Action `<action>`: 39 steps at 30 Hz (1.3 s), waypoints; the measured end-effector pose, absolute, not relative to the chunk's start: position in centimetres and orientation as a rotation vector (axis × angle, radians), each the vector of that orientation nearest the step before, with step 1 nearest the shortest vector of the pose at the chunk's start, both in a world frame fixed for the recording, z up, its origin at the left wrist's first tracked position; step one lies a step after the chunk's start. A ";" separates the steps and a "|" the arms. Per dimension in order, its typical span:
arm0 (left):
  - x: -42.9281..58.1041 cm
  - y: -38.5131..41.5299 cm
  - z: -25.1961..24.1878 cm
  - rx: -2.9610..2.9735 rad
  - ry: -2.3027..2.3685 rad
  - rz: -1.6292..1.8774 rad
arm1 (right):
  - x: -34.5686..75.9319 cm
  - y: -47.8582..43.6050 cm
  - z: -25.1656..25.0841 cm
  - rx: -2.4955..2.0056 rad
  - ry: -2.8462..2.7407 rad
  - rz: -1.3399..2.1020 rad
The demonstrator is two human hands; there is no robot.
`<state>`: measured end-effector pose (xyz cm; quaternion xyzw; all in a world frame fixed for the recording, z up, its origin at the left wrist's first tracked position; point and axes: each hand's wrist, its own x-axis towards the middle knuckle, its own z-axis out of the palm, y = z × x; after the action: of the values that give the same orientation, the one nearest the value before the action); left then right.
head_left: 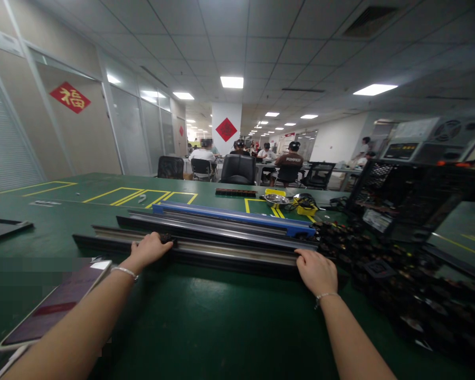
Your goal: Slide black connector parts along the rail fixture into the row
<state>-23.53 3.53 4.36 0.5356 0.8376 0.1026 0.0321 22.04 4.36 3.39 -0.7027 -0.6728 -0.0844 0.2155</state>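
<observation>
A long black rail (237, 252) with a metallic inner channel lies across the table in front of me. My left hand (152, 249) rests over its left half, fingertips closed on a small dark part (168, 239) at the channel; its exact kind is unclear. At the rail's right end, my right hand (317, 269) grips the edge with bent fingers. Just behind lies a second black rail (221, 228) with a shiny channel. Beyond that is a blue rail (229, 215), parallel to the others.
A heap of small black parts (404, 279) covers the right side, beside a black open metal case (404, 198). A tablet-like device (59, 303) lies under my left forearm. Farther back are a metal bowl (276, 199) and a yellow container (304, 205). Several people sit in the background.
</observation>
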 end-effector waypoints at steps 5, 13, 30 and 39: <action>-21.3 2.4 2.8 1.533 2.731 0.717 | 22.1 4.5 3.3 -1.956 -1.875 -0.278; -20.4 1.7 1.6 1.568 2.727 0.892 | 22.1 4.5 3.3 -1.959 -1.870 -0.249; -20.4 1.2 1.4 1.653 2.671 0.841 | 22.2 4.5 3.3 -1.947 -1.881 -0.243; -20.2 1.2 1.4 1.718 2.670 0.808 | 22.2 4.5 3.4 -1.945 -1.892 -0.261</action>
<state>-20.21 1.22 1.38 0.5233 0.8131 0.2461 -0.0673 22.17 4.51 3.36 -0.6983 -0.6791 -0.0937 0.2062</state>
